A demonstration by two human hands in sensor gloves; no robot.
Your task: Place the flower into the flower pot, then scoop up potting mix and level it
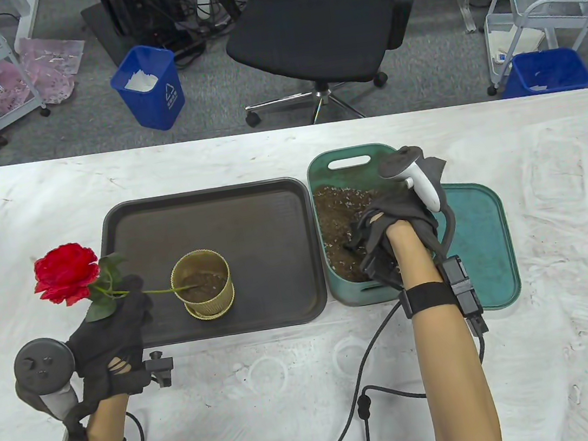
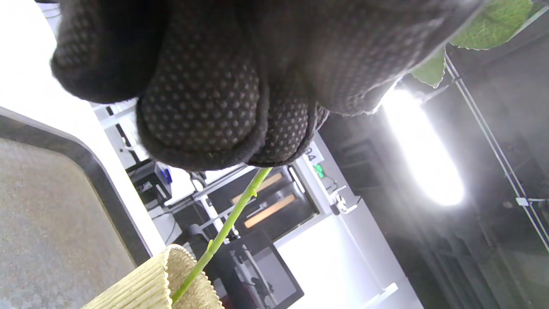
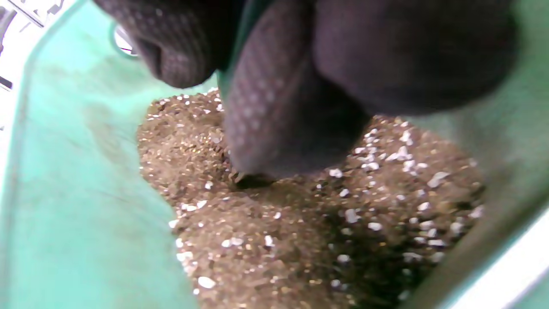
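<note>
A red rose (image 1: 66, 273) leans out to the left on its green stem (image 2: 231, 214). The stem's foot stands in the ribbed gold flower pot (image 1: 218, 302), which holds some soil. My left hand (image 1: 135, 295) pinches the stem just left of the pot; its gloved fingers (image 2: 201, 111) fill the top of the left wrist view, above the pot (image 2: 146, 283). My right hand (image 1: 365, 243) reaches down into the green bin (image 1: 350, 156), its fingers (image 3: 279, 120) curled into the brown potting mix (image 3: 300, 240). I see no scoop.
The pot stands on a dark tray (image 1: 216, 209) at the table's middle. The bin's green lid (image 1: 486, 243) lies flat under and right of the bin. Glove cables (image 1: 369, 363) trail over the near table. An office chair (image 1: 320, 14) stands beyond the far edge.
</note>
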